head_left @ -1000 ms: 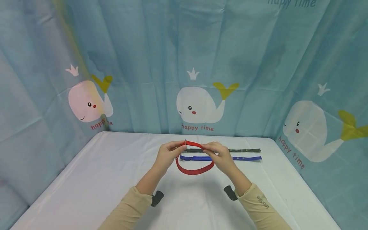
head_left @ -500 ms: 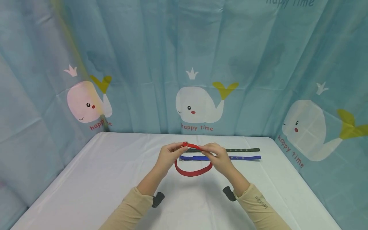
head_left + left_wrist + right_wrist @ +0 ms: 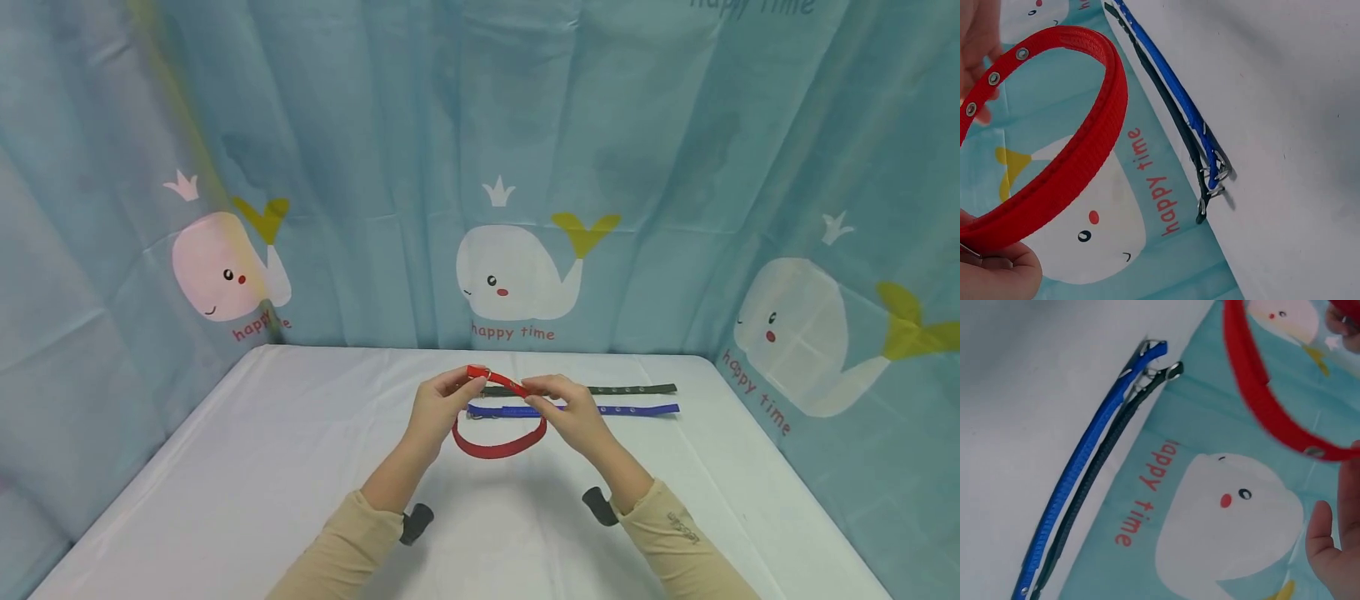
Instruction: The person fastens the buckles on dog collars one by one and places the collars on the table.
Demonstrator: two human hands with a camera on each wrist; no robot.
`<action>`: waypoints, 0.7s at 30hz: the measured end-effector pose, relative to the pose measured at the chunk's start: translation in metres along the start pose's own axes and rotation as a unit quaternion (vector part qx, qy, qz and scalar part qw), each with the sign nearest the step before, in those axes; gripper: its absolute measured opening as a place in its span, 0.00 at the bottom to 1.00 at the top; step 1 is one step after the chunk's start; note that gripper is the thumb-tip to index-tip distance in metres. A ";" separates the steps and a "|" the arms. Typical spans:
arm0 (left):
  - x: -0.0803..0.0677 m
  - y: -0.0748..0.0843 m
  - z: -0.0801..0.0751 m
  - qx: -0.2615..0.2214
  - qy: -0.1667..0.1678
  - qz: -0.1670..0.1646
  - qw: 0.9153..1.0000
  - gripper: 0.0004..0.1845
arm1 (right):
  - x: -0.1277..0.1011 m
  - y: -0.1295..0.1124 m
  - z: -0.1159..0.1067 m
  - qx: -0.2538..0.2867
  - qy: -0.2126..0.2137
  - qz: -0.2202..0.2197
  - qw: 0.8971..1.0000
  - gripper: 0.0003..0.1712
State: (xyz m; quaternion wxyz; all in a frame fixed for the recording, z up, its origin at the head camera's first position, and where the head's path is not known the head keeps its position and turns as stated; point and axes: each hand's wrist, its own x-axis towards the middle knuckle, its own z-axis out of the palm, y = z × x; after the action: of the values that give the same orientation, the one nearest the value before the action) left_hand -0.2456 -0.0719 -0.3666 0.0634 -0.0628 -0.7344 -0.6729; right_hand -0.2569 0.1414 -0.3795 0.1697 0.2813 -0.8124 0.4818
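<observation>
Nearest the viewer, two arms in tan sleeves reach forward over a table draped in a smooth white cloth, each with a small black wrist mount beneath it. The left hand and the right hand meet above the middle of the table and hold one red woven webbing collar between them, lifted clear of the cloth. The left thumb and fingers pinch the collar at its metal buckle end; the right thumb and fingers pinch the free strap end just beside it, where a row of round metal eyelets shows. The collar is ribbed and flat, bent into a loop that hangs down toward the viewer, its wider span running left to right.

Just beyond the hands, two more straps lie flat and straight on the cloth, side by side and parallel, their long axes running left to right: one blue webbing collar nearer, one dark green webbing collar behind it. Both have eyelets toward the right and metal buckles toward the left.

Farthest back hangs a creased light blue curtain printed with three white whales.
</observation>
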 end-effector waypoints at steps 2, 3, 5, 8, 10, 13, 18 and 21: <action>0.001 0.001 -0.002 -0.004 0.010 0.005 1.000 0.20 | -0.003 0.003 -0.001 0.000 -0.008 0.023 1.000 0.15; 0.001 0.002 -0.003 -0.006 0.013 0.008 1.000 0.20 | -0.004 0.005 -0.002 0.003 -0.014 0.035 0.999 0.15; 0.001 0.003 -0.004 -0.012 0.014 0.012 1.000 0.19 | -0.007 0.008 -0.001 0.011 -0.024 0.056 0.998 0.15; 0.001 0.003 -0.005 -0.014 0.010 0.016 1.000 0.18 | -0.010 0.011 0.000 0.027 -0.034 0.063 0.997 0.15; 0.001 0.003 -0.004 -0.015 0.004 0.019 1.000 0.18 | -0.010 0.012 0.002 0.032 -0.031 0.051 0.998 0.14; 0.000 0.003 -0.002 -0.017 -0.003 0.022 1.000 0.17 | -0.008 0.011 0.006 0.038 -0.024 0.023 0.999 0.14; -0.001 0.004 0.000 -0.026 -0.016 0.023 0.999 0.16 | -0.004 0.008 0.010 0.051 -0.022 -0.007 0.998 0.14; -0.001 0.004 0.001 -0.016 -0.015 0.017 1.000 0.16 | -0.003 0.007 0.010 0.050 -0.019 0.000 0.999 0.13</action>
State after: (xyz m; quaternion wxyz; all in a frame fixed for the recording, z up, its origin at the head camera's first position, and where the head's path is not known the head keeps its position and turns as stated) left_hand -0.2437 -0.0702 -0.3632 0.0624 -0.0861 -0.7233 -0.6823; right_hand -0.2585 0.1362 -0.3909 0.1400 0.2985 -0.7902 0.5165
